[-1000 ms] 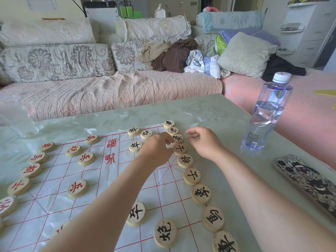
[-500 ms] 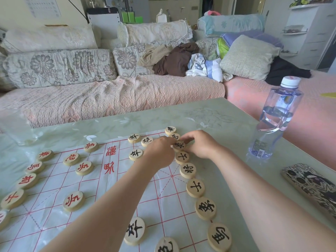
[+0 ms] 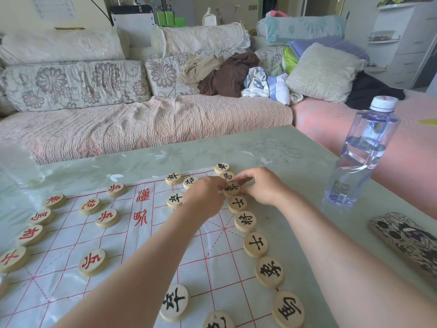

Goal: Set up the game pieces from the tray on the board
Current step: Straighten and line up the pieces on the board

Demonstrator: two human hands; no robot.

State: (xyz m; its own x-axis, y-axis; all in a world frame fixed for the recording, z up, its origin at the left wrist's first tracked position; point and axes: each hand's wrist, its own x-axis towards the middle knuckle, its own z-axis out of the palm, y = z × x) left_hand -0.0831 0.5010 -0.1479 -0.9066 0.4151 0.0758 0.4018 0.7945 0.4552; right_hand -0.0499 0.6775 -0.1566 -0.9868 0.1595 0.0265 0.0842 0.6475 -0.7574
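Note:
A white board sheet point(image 3: 146, 254) with red grid lines lies on the table. Round wooden pieces with red characters point(image 3: 93, 261) stand along its left side. Black-character pieces point(image 3: 255, 244) run in a row down its right edge. My left hand point(image 3: 204, 197) and my right hand point(image 3: 263, 185) meet at one black-character piece point(image 3: 231, 188) in that row. The left fingers are curled against its left edge, and the right thumb and fingers pinch its right edge. The piece rests on the board. No tray is in view.
A clear water bottle point(image 3: 365, 152) stands on the table to the right. A patterned phone point(image 3: 409, 240) lies near the right edge. A clear plastic container point(image 3: 16, 162) sits at far left. A sofa with cushions and clothes point(image 3: 146, 124) is behind the table.
My right hand has moved left onto the black-character piece in the row. My left hand stays by the same piece. The view has tilted slightly.

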